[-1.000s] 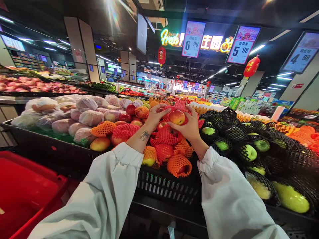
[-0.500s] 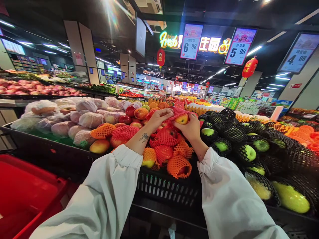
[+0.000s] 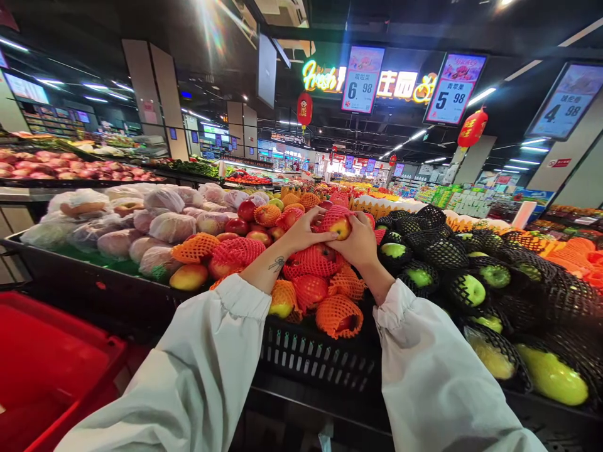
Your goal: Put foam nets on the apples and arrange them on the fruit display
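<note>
Over the middle of the fruit display, both of my hands are closed around one red-and-yellow apple [image 3: 340,227]. A pink foam net [image 3: 332,215] covers its far side, while the near side is bare. My left hand [image 3: 308,231] grips it from the left, thumb pressed along the near face. From the right, my right hand [image 3: 358,242] holds it with curled fingers. Just below lie more apples in nets, among them a red one in a pink net [image 3: 309,290] and one in an orange net [image 3: 339,316].
Wrapped pale fruits [image 3: 170,227] fill the left of the display. Green apples in black nets [image 3: 471,289] are piled on the right. A black slatted crate [image 3: 320,358] fronts the apples. At the lower left stands a red basket [image 3: 47,351]. Price signs [image 3: 362,78] hang overhead.
My left hand has moved down and right, its thumb now against the apple. More of the apple's red side shows below the net. My right hand stays nearly in place.
</note>
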{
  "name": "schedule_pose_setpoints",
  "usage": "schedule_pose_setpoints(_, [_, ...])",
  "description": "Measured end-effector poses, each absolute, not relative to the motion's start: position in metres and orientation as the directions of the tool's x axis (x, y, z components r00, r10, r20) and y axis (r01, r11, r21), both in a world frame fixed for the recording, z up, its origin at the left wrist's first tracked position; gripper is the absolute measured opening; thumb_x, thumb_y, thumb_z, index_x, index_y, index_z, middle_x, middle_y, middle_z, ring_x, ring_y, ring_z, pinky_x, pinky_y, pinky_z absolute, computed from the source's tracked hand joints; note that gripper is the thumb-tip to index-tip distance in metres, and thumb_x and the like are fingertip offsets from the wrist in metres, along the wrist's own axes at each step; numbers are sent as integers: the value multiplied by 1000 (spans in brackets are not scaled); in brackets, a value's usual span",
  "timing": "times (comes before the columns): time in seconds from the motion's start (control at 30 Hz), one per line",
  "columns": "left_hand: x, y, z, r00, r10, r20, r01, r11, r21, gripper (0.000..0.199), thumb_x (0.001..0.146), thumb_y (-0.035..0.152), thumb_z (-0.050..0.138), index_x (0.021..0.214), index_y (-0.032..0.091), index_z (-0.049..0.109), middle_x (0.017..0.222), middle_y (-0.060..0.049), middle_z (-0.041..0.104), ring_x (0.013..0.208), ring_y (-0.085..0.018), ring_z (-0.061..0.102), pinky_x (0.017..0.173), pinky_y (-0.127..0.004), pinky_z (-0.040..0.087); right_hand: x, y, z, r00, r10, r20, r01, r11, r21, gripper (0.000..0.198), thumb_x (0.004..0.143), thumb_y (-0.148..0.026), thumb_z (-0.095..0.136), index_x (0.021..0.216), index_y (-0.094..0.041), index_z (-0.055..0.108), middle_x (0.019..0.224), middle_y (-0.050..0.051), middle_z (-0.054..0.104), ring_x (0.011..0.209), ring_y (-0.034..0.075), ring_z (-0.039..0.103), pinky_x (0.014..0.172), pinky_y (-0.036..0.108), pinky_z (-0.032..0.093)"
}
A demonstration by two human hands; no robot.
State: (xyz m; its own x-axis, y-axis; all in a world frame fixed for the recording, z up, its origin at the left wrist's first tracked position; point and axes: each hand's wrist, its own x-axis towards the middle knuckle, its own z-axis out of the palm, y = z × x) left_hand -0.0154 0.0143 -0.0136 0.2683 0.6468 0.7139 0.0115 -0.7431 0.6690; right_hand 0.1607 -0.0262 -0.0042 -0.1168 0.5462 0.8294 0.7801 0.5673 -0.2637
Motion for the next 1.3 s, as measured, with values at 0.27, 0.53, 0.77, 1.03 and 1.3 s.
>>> schedule_pose_setpoints(0.27, [-18, 26, -15, 65, 685, 726, 110, -728, 677, 47, 66, 36, 86, 106, 19, 68, 111, -10, 73, 105, -26, 69, 99, -45, 52, 160, -26, -3, -144, 479, 866, 734, 638, -231, 41, 78, -42, 80, 112, -19, 73, 126, 15, 69, 121, 35, 64, 108, 53, 51])
schedule_pose_setpoints(0.53, [-18, 27, -15, -107, 641, 760, 171, -741, 649, 43, 72, 42, 84, 107, 19, 70, 108, -9, 74, 103, -25, 69, 99, -42, 51, 162, -25, -1, -74, 470, 880, 743, 614, -265, 30, 83, -45, 76, 102, -22, 79, 116, 13, 76, 112, 34, 69, 104, 55, 54])
schedule_pose_setpoints(0.77, [-20, 26, -12, -136, 645, 752, 223, -720, 658, 44, 72, 42, 85, 107, 19, 72, 107, -9, 75, 100, -25, 69, 95, -41, 52, 160, -34, 3, -150, 434, 888, 657, 715, -239, 17, 86, -21, 61, 95, -23, 75, 98, 7, 78, 93, 26, 73, 91, 44, 59])
schedule_pose_setpoints(1.03, [-17, 17, -7, -132, 712, 690, 114, -681, 724, 29, 74, 40, 81, 90, 18, 73, 86, -2, 73, 80, -19, 64, 77, -31, 51, 156, -37, 2, -206, 454, 867, 511, 805, -300, 58, 78, -14, 57, 135, -25, 54, 115, 7, 73, 103, 24, 70, 92, 43, 59])
schedule_pose_setpoints(1.3, [-17, 12, -6, -40, 653, 756, 91, -751, 654, 37, 71, 39, 84, 99, 18, 74, 98, -4, 76, 94, -22, 68, 90, -36, 54, 161, -26, -3, -228, 474, 851, 637, 733, -238, 67, 74, -29, 79, 135, -20, 55, 137, 16, 62, 127, 35, 61, 107, 53, 51])
